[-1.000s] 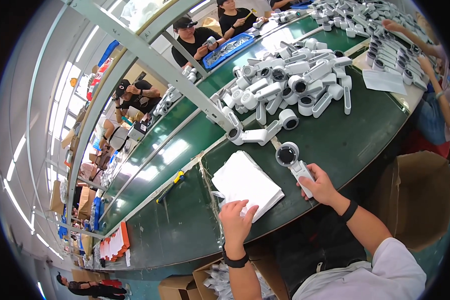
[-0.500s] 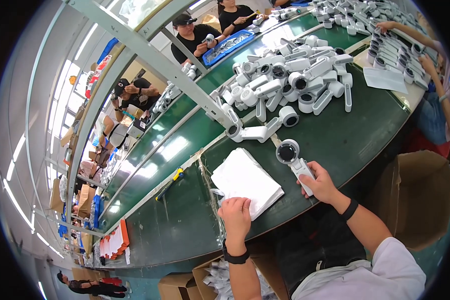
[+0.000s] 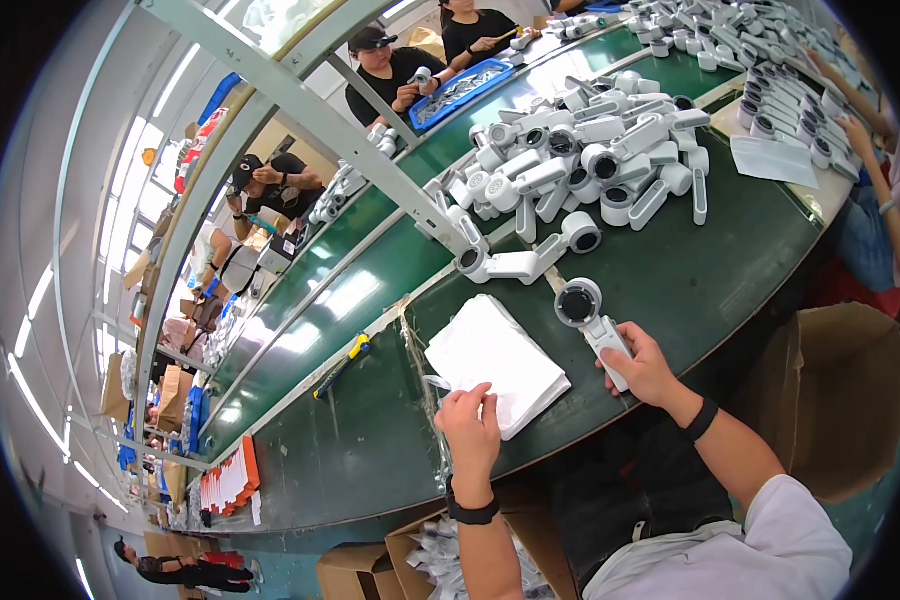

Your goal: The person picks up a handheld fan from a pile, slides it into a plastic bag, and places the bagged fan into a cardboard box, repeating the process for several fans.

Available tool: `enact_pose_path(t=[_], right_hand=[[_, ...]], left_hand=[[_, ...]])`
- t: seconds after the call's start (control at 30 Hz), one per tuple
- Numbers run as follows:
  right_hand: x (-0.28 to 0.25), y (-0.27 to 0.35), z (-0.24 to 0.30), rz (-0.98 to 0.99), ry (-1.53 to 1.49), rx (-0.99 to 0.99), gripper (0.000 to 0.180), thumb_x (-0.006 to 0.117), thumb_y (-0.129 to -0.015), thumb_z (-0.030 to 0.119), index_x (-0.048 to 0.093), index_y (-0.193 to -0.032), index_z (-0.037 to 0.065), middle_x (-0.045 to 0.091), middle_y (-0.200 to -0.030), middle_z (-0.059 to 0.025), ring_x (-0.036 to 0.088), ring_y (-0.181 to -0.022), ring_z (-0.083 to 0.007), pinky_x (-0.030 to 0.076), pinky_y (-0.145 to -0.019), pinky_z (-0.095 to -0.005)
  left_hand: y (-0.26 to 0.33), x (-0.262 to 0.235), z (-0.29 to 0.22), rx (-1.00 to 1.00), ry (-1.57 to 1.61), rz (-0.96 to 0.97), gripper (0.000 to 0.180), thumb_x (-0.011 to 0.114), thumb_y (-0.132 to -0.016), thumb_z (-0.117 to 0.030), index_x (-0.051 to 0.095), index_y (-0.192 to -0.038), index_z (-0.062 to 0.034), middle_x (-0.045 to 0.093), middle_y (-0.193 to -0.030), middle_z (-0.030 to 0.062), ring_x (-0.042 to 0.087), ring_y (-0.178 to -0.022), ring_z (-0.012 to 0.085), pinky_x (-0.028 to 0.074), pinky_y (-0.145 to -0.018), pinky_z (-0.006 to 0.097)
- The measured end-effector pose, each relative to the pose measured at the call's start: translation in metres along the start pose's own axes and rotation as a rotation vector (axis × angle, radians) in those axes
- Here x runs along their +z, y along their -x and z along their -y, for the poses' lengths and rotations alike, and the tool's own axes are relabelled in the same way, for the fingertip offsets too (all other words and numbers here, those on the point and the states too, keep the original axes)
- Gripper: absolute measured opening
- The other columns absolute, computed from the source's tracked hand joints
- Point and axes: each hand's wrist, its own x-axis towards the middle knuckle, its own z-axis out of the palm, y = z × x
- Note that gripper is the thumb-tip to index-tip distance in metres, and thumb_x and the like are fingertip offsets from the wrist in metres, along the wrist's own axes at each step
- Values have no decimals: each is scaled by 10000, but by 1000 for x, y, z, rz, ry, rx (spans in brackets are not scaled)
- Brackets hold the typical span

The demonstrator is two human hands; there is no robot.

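My right hand (image 3: 644,368) is wrapped round the handle of a white handheld fan (image 3: 600,332). Its round head with a dark centre points away from me, above the green table. My left hand (image 3: 469,422) is at the near left corner of a stack of thin white sheets or bags (image 3: 500,358). The fingers there are loosely bent, with a small gap between thumb and forefinger, and I see nothing held in them. Beyond the stack lies a large heap of similar white fans (image 3: 570,150), a few strung out toward me.
A yellow-handled cutter (image 3: 342,366) lies left of the stack. A metal frame post (image 3: 400,190) crosses the table edge. Cardboard boxes stand below, one at right (image 3: 838,400), one near my left arm (image 3: 405,550). Other people work across and at right, near a blue tray (image 3: 460,92).
The thumb and forefinger of my left hand have parted, the forefinger lifting slightly. My right hand and the fan stay almost still.
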Motion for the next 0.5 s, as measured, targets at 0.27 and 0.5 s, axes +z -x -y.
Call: enact_pose_path(t=[0.27,0.5], right_hand=[[0,1,1,8,5,-9,288,594,-911,158,441,-1113,21,610,-867,-98,593,-582,-137,501,-500,-278],[-1,0,0,13,-6,-7,293,594,-912,163,439,-1113,17,610,-867,-99,597,-585,-140,503,-499,-281]], left_hand=[[0,-6,1,-16,22,83,203,701,-821,-221,688,-990,-110,632,-854,37,556,-934,234,337,-863,402],[2,-5,-9,89,-58,93,399,780,-717,-388,691,-991,-113,666,-968,30,546,-1010,244,325,-866,430]])
